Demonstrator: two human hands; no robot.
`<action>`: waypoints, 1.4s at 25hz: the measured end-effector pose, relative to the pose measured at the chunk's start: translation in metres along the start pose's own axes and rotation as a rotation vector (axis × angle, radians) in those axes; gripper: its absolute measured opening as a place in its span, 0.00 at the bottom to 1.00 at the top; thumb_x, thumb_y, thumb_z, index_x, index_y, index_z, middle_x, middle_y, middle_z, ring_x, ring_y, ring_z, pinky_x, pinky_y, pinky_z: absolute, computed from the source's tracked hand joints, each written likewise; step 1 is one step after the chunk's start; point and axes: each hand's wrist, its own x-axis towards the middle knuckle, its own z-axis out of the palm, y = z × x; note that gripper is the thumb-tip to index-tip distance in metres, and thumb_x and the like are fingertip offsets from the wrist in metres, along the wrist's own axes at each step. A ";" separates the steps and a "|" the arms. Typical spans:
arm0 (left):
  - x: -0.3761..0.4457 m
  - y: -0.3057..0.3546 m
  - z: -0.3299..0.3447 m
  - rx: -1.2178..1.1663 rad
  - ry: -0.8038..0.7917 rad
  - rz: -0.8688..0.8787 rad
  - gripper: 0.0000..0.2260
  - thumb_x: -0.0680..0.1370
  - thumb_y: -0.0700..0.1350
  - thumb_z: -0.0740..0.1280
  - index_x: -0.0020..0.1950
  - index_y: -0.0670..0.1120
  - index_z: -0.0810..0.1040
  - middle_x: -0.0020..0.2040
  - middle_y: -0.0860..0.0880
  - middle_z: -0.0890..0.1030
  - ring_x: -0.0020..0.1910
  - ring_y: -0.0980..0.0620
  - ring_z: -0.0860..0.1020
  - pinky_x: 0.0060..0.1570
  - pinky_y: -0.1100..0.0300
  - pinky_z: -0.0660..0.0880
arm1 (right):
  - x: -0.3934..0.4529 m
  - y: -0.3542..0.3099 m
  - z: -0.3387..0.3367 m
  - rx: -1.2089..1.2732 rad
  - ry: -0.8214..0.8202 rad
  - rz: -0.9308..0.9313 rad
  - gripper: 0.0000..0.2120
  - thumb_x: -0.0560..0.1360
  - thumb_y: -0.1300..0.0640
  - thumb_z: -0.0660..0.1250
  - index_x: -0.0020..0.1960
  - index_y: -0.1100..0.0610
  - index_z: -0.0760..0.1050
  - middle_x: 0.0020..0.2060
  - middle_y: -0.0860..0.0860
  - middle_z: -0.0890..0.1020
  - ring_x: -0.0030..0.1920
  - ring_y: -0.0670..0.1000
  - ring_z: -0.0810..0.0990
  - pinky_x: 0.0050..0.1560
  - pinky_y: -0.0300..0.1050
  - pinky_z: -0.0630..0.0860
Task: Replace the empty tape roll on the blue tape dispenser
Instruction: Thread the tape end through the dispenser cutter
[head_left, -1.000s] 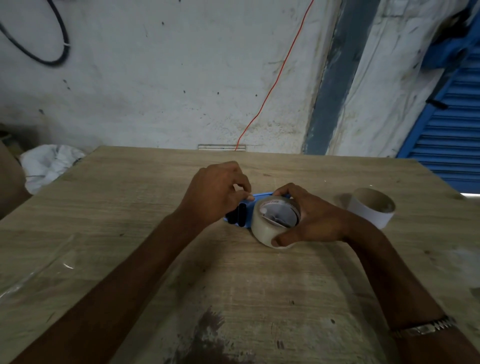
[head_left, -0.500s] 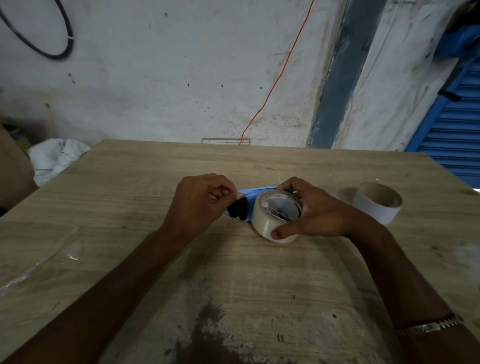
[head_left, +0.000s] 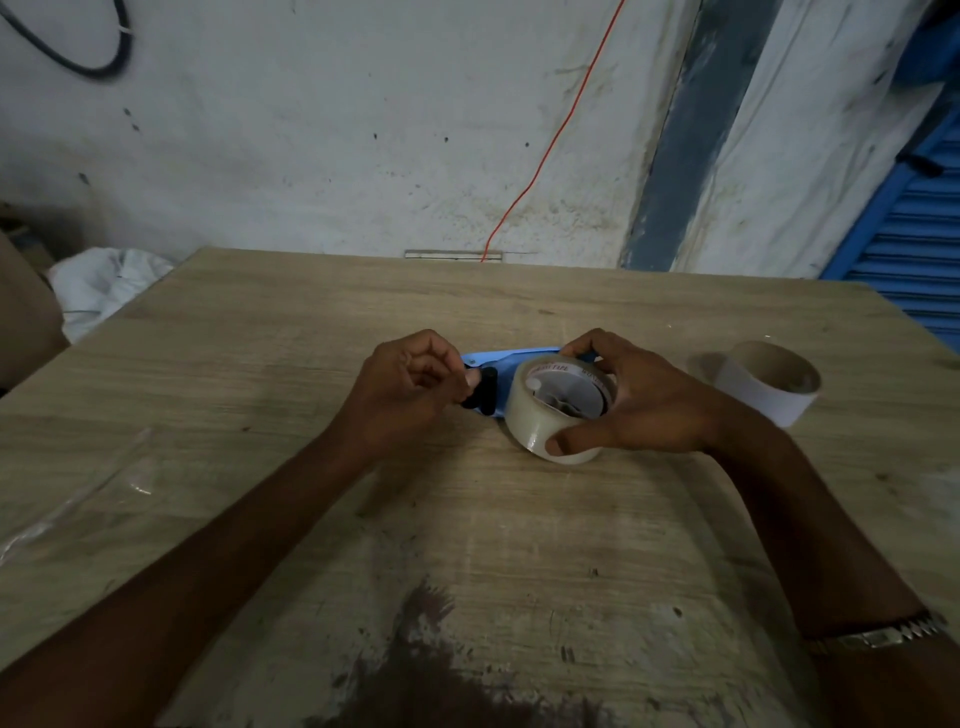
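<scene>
The blue tape dispenser (head_left: 498, 359) lies on the wooden table (head_left: 467, 519) between my hands. A full roll of clear tape (head_left: 540, 415) sits on its hub. My right hand (head_left: 639, 410) wraps around that roll, thumb on its near side and fingers over the top. My left hand (head_left: 410, 395) is at the dispenser's black roller (head_left: 485, 395), fingertips pinched together there; whether they hold the tape end I cannot tell. The empty cardboard core (head_left: 769, 379) stands upright to the right, apart from both hands.
A crumpled clear plastic wrapper (head_left: 78, 499) lies at the table's left edge. A dark stain (head_left: 441, 670) marks the near part of the table. Beyond the far edge are a white wall, an orange wire (head_left: 540, 150) and a blue shutter (head_left: 909, 249).
My left hand has drawn back leftward off the dispenser's front, uncovering the black roller. My right hand has stayed on the roll. The camera has tilted slightly.
</scene>
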 end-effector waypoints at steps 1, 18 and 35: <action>-0.002 -0.001 0.000 0.048 -0.001 0.009 0.06 0.74 0.41 0.78 0.43 0.43 0.82 0.40 0.45 0.88 0.41 0.46 0.87 0.46 0.53 0.82 | 0.000 0.000 0.001 -0.002 -0.004 -0.002 0.41 0.60 0.45 0.87 0.68 0.43 0.70 0.60 0.40 0.78 0.57 0.43 0.80 0.58 0.44 0.81; -0.001 -0.015 -0.007 0.092 0.002 0.042 0.08 0.72 0.40 0.79 0.40 0.44 0.81 0.42 0.48 0.89 0.42 0.52 0.89 0.51 0.47 0.84 | 0.003 0.023 -0.010 0.150 -0.095 -0.030 0.53 0.64 0.57 0.87 0.78 0.41 0.58 0.69 0.35 0.70 0.73 0.43 0.72 0.60 0.34 0.77; 0.014 -0.015 -0.026 -0.106 -0.323 -0.063 0.12 0.76 0.32 0.74 0.40 0.44 0.74 0.50 0.38 0.88 0.47 0.52 0.86 0.49 0.61 0.80 | 0.005 0.020 -0.004 0.000 0.003 -0.134 0.49 0.54 0.45 0.90 0.70 0.37 0.70 0.65 0.37 0.76 0.65 0.39 0.77 0.68 0.44 0.77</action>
